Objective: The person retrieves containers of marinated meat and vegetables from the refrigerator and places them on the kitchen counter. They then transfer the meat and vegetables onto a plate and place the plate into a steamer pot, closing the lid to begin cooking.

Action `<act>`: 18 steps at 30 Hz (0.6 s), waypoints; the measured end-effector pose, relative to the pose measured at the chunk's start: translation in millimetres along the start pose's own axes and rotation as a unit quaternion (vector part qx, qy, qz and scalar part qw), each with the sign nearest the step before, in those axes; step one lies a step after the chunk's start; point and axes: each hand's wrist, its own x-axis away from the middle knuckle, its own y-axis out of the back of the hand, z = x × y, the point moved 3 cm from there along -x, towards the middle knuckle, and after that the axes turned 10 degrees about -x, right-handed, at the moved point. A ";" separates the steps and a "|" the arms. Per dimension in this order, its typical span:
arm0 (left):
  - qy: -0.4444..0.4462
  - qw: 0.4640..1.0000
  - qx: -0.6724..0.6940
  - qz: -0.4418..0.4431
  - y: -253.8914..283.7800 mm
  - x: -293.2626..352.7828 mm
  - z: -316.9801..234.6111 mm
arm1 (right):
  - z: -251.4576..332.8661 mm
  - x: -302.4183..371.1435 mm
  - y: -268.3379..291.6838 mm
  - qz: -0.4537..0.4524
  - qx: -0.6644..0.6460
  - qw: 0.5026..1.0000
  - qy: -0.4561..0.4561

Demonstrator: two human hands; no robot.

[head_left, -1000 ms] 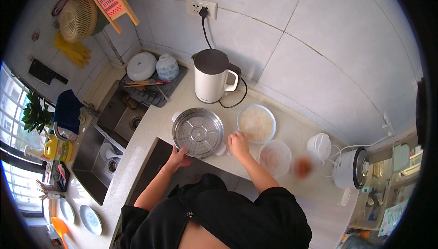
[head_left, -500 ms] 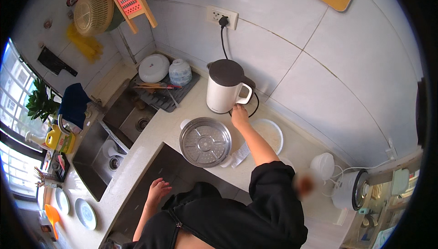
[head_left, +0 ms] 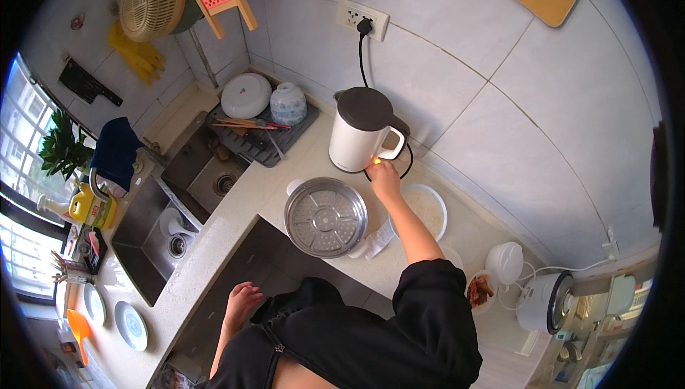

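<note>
A white electric kettle [head_left: 351, 143] with a dark lid stands at the back of the counter. My right hand [head_left: 384, 177] reaches to its foot, just below the handle, with the fingers bunched against it. A small yellow-orange light glows at the fingertips; what they press there is hidden. My left hand [head_left: 243, 299] hangs low in front of the counter's edge, its fingers loosely apart and holding nothing. Between my hands sits a round metal steamer tray [head_left: 325, 218] with holes, in a pot with white handles. A white-rimmed round dish [head_left: 441, 211] lies partly behind my right forearm.
A double sink [head_left: 152, 236] is at the left, beside a grey drying mat [head_left: 267, 150] with a bowl, a jar and chopsticks. A black cord runs from the kettle to the wall socket [head_left: 362, 19]. Reddish-brown food fills a container [head_left: 479, 291] by my right elbow.
A yellow-orange light now shows at my right fingertips by the kettle's foot. The whole view has shifted slightly, and the food container by my elbow is clear instead of blurred.
</note>
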 end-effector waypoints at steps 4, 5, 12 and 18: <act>-0.003 1.000 -0.016 0.015 -2.4 -4.0 1.2 | 3.2 -2.9 -5.8 0.055 -0.161 0.984 0.057; 0.003 1.000 -0.020 0.013 -2.8 -5.2 2.3 | 11.5 -3.9 -7.3 0.053 -0.215 0.971 0.096; -0.001 0.999 -0.031 0.020 -2.4 -4.2 4.6 | 19.9 -25.4 -11.2 0.068 -0.357 0.931 0.041; 0.009 0.999 -0.032 0.011 3.6 -6.7 16.2 | 21.2 -25.9 -11.3 0.058 -0.369 0.926 0.052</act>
